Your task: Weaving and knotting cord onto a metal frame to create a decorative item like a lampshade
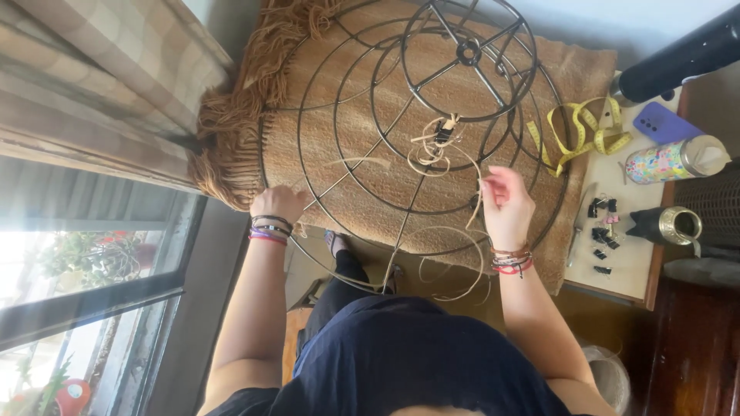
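Nearest, the right hand [505, 202] pinches a pale cane strand [455, 266] between closed fingertips, the strand looping down below the frame's lower rim. The left hand [277, 204] closes on the outer ring of the round dark wire frame [420, 115], which rests on a fringed tan mat [308, 131]. Farther right lie a yellow tape measure [578, 131], black binder clips [601, 231] and a purple phone [664, 122].
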